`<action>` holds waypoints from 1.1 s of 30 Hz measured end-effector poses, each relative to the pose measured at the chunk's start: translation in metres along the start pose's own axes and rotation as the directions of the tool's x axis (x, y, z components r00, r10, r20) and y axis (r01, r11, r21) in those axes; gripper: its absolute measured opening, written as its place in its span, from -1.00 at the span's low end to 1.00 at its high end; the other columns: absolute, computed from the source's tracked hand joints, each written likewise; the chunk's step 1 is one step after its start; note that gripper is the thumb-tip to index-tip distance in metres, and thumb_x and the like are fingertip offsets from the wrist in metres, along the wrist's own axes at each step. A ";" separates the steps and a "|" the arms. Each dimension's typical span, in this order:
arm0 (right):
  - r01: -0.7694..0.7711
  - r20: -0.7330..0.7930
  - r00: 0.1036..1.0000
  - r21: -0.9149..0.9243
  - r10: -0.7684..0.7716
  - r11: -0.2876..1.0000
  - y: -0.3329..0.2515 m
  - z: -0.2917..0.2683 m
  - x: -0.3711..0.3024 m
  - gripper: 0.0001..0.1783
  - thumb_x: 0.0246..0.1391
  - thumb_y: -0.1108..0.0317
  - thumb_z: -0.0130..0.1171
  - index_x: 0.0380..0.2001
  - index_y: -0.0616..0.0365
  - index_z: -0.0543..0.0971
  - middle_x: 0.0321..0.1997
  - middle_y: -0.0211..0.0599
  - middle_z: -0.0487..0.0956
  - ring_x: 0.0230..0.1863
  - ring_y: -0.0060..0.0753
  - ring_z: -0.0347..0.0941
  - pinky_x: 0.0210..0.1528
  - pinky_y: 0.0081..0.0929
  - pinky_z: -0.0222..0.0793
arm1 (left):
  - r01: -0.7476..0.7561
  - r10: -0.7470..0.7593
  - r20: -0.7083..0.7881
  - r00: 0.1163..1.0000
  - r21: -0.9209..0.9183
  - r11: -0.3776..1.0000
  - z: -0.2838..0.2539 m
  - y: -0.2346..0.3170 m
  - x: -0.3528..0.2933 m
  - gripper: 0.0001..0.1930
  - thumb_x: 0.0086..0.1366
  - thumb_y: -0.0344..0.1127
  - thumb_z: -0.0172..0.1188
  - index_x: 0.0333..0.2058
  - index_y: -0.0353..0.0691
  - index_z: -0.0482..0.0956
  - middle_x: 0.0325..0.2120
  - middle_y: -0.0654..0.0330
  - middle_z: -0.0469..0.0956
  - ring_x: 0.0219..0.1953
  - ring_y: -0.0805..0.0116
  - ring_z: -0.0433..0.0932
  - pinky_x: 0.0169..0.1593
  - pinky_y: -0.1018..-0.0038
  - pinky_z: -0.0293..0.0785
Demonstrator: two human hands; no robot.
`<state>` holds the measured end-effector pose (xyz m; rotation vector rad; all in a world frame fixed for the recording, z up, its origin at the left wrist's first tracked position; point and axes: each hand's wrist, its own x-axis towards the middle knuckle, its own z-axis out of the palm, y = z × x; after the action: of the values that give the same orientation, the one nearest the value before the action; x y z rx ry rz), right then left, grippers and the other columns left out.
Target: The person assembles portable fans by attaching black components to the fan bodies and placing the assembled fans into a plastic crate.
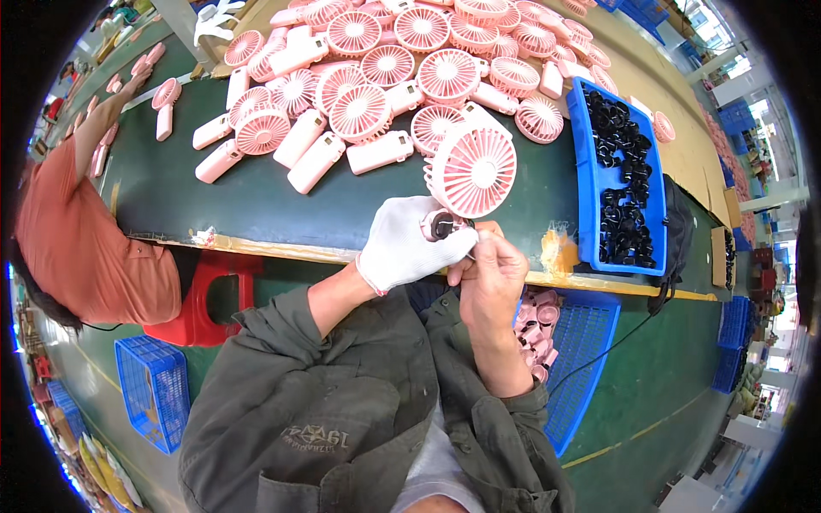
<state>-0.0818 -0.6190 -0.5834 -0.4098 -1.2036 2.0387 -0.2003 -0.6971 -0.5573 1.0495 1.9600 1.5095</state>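
My left hand (402, 244), in a white glove, grips a pink handheld fan (475, 171) by its handle. The round grille points away from me and the handle's end faces my body. At that end a small round black part (442, 226) shows between the gloved fingers. Bare and right beside it, my right hand (490, 265) pinches with thumb and fingers at a thin pale strand; what it is I cannot make out. Beyond my hands, a large heap of similar pink fans (359, 111) covers the far side of the green table (308, 214).
To the right, a blue tray (609, 178) holds black parts (629, 227); a black bag (677, 227) with a cable lies beside it. Below the table edge, a blue basket (586, 368) holds pink parts (536, 329). At left, a co-worker's orange shirt (94, 248), red stool (201, 299) and blue crate (154, 393).
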 end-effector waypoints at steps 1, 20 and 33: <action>-0.003 0.003 1.000 0.000 0.003 1.000 0.001 -0.003 0.000 -0.77 0.25 0.42 0.08 -0.40 0.42 0.54 -0.34 -0.27 0.45 -0.53 -0.53 0.43 -0.61 -0.67 0.34 | 0.002 -0.002 -0.004 1.000 0.000 1.000 0.000 -0.003 0.000 -0.66 0.05 -0.09 0.29 -0.46 -0.32 0.60 -0.60 0.01 0.56 -0.57 0.27 0.59 -0.44 0.40 0.47; -0.325 -0.063 0.941 0.108 0.332 0.940 -0.006 -0.023 -0.011 -0.47 0.29 -0.10 -0.15 -0.23 0.20 0.51 -0.77 -0.48 0.38 -0.91 -0.60 0.20 -0.90 -0.65 0.17 | 0.690 -0.295 0.644 0.706 -0.534 0.489 0.035 -0.012 -0.011 -0.34 0.46 0.19 -0.45 -0.27 -0.28 0.49 -0.64 0.13 0.54 -0.73 0.31 0.49 -0.64 0.50 0.43; 0.163 0.082 0.986 -0.331 -0.144 0.930 -0.004 -0.050 -0.027 -0.32 -0.06 0.34 0.36 0.11 0.36 0.36 0.09 -0.14 0.45 0.09 -0.34 0.39 0.17 -0.35 0.30 | -0.080 0.112 0.467 0.877 -0.088 0.993 0.042 -0.001 -0.010 -0.53 0.45 0.00 -0.19 -0.36 -0.32 0.48 -0.66 0.10 0.49 -0.63 0.29 0.52 -0.54 0.44 0.42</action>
<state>-0.0320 -0.6063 -0.6081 -0.4063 -1.5769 1.7232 -0.1639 -0.6794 -0.5717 1.3532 1.5259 1.2080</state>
